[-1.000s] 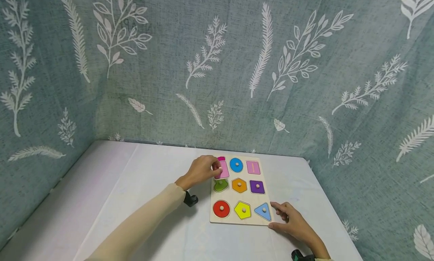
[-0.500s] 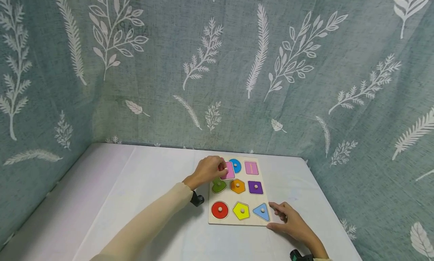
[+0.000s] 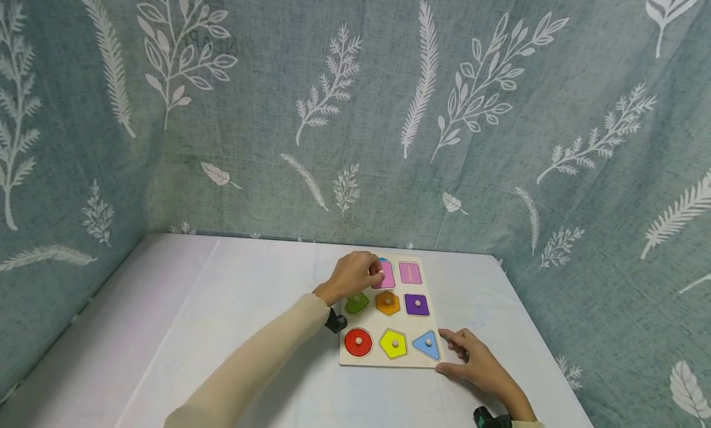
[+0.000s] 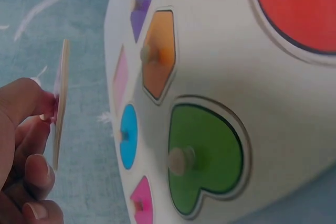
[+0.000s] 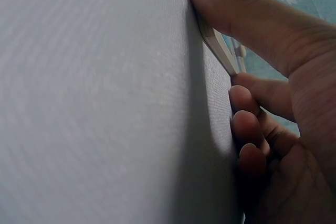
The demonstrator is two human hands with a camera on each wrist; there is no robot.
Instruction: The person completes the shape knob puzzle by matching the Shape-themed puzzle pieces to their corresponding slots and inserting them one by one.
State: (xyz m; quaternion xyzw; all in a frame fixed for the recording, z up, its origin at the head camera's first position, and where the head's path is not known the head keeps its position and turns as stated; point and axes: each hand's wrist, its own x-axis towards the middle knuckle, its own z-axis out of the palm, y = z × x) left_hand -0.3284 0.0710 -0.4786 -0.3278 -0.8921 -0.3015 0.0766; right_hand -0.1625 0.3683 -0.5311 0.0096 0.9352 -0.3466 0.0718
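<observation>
My left hand (image 3: 351, 275) pinches a pink square puzzle piece (image 3: 387, 276) by its small knob, over the top row of a wooden peg puzzle board (image 3: 402, 321). In the left wrist view the piece (image 4: 61, 103) shows edge-on, raised off the board. From above, it covers most of the blue round piece (image 4: 129, 136). At the top right of the board lies a pink square recess (image 3: 410, 273) with no knob. My right hand (image 3: 476, 363) holds the board's near right corner, thumb (image 5: 220, 3) on the near edge and index finger on the side; its other fingers curl in.
Knobbed pieces sit in the board: a green heart (image 3: 357, 303), orange hexagon (image 3: 387, 303), purple square (image 3: 416, 304), red circle (image 3: 358, 342), yellow pentagon (image 3: 393, 344), blue triangle (image 3: 426, 345) and a magenta piece (image 4: 144, 203). A white cloth (image 3: 250, 280) covers the table; leaf-patterned curtains (image 3: 255, 138) surround it.
My left hand has carried the pink square rightward from the board's top left to over the blue round piece. My right hand stays at the corner.
</observation>
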